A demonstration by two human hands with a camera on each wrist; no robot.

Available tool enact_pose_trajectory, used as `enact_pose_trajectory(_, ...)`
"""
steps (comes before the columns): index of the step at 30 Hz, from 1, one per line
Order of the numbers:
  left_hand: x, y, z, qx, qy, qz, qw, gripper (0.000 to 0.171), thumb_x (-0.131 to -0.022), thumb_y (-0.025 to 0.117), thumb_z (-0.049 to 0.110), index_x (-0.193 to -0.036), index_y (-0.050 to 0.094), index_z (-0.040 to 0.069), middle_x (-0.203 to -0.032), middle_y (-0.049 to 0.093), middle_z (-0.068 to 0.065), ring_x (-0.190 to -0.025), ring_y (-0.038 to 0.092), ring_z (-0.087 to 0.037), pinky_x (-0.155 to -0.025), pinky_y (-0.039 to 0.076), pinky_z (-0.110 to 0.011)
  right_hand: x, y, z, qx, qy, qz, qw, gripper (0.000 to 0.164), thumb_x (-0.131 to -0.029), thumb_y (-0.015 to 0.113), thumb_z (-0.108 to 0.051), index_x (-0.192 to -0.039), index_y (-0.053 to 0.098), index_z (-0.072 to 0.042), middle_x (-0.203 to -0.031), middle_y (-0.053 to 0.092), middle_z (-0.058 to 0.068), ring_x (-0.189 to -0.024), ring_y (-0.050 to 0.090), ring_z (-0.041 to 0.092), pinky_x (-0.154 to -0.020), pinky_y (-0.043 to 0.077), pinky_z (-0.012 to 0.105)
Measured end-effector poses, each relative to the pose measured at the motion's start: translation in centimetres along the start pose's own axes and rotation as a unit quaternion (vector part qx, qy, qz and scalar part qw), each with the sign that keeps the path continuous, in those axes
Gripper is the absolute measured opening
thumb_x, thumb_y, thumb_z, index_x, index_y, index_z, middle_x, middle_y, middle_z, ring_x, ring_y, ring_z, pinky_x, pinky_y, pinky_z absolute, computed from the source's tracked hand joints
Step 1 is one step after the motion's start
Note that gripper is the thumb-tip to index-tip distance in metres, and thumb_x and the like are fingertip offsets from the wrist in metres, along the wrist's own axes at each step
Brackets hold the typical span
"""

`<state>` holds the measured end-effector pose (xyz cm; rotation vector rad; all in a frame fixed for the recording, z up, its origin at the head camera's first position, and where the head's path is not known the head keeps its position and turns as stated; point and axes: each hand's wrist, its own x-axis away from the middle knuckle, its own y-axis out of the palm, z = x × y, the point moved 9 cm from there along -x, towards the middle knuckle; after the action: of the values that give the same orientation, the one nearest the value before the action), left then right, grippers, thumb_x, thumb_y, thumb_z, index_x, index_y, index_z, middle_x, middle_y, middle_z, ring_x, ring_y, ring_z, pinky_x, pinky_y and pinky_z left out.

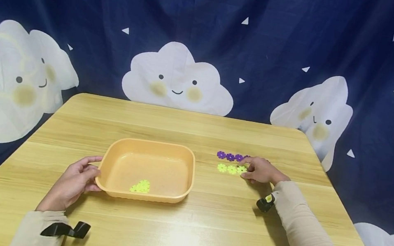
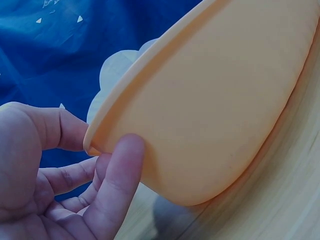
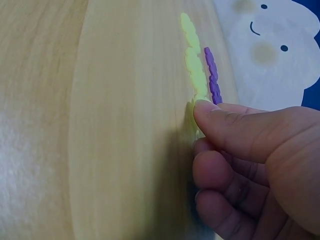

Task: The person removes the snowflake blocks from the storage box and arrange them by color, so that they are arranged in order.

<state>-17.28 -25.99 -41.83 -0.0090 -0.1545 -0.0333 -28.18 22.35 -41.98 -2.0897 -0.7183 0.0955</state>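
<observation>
An orange plastic basin stands on the table, with a few yellow flower-shaped discs inside near its front wall. My left hand pinches the basin's left rim; in the left wrist view the thumb presses on the outer wall. To the right lies a row of yellow flower-shaped discs, and just behind it a row of purple ones. My right hand pinches a yellow disc at the right end of the yellow row. That hand partly hides the purple row.
Under everything is a wooden table with a light, striped grain. A dark blue curtain with smiling white clouds and small triangles hangs behind it. Each forearm wears a black strap.
</observation>
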Motion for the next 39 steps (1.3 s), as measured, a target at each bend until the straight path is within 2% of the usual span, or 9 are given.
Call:
enact_pose_trajectory(12, 0.0, 0.0, -0.1, 0.002, -0.003, -0.001, 1.0000, 0.049, -0.095, 0.048, -0.003, -0.140, 0.028, -0.007, -0.094, 0.060, -0.008, -0.074, 0.065, -0.019, -0.061, 0.062, -0.031, -0.1, 0.0, 0.1, 0.001, 0.007, -0.002, 1.000, 0.037, -0.090, 0.069, -0.011, -0.125, 0.061, -0.002, -0.070, 0.067, 0.000, -0.055, 0.062, 0.016, -0.051, 0.054, 0.029)
enact_pose_trajectory(17, 0.0, 0.0, -0.1, -0.001, -0.008, -0.002, 1.0000, 0.050, -0.095, 0.048, -0.003, -0.141, 0.028, -0.007, -0.094, 0.060, -0.008, -0.074, 0.065, -0.020, -0.061, 0.062, -0.032, -0.1, -0.1, -0.2, -0.009, -0.002, -0.003, 1.000, 0.036, -0.091, 0.068, -0.010, -0.125, 0.060, -0.001, -0.070, 0.067, 0.001, -0.056, 0.063, 0.016, -0.052, 0.054, 0.029)
enact_pose_trajectory(22, 0.1, 0.0, 0.0, -0.006, -0.007, -0.003, 1.0000, 0.051, -0.096, 0.049, -0.002, -0.142, 0.028, -0.006, -0.096, 0.059, -0.009, -0.076, 0.065, -0.020, -0.063, 0.062, -0.032, -0.2, -0.2, -0.8, -0.034, -0.012, 0.010, 0.999, 0.031, -0.092, 0.066, -0.008, -0.121, 0.061, 0.001, -0.070, 0.066, 0.004, -0.057, 0.064, 0.019, -0.050, 0.052, 0.028)
enact_pose_trajectory(28, 0.6, 0.1, -0.6, -0.024, -0.013, -0.008, 0.9996, 0.049, -0.097, 0.047, -0.001, -0.141, 0.028, -0.007, -0.100, 0.057, -0.013, -0.078, 0.065, -0.022, -0.066, 0.062, -0.035, -0.5, 0.7, -1.4, -0.059, -0.005, -0.002, 0.998, 0.026, -0.095, 0.062, -0.008, -0.120, 0.062, 0.000, -0.071, 0.065, 0.007, -0.062, 0.062, 0.020, -0.051, 0.051, 0.027)
enact_pose_trajectory(34, 0.2, 0.1, -0.1, -0.013, 0.002, -0.006, 0.9999, 0.048, -0.096, 0.048, -0.002, -0.140, 0.029, -0.007, -0.097, 0.058, -0.011, -0.075, 0.065, -0.021, -0.062, 0.062, -0.032, -1.2, 0.2, -2.7, -0.076, -0.026, 0.018, 0.997, 0.026, -0.094, 0.060, -0.003, -0.119, 0.060, 0.005, -0.078, 0.066, 0.011, -0.063, 0.062, 0.022, -0.052, 0.052, 0.026)
enact_pose_trajectory(39, 0.1, 0.1, 0.0, -0.009, 0.000, -0.001, 1.0000, 0.048, -0.095, 0.047, -0.004, -0.139, 0.029, -0.008, -0.094, 0.059, -0.009, -0.073, 0.065, -0.020, -0.060, 0.062, -0.031, -2.3, 0.2, -4.0, -0.081, -0.037, 0.015, 0.996, 0.023, -0.097, 0.056, -0.003, -0.118, 0.062, 0.003, -0.075, 0.065, 0.012, -0.063, 0.061, 0.024, -0.052, 0.053, 0.028)
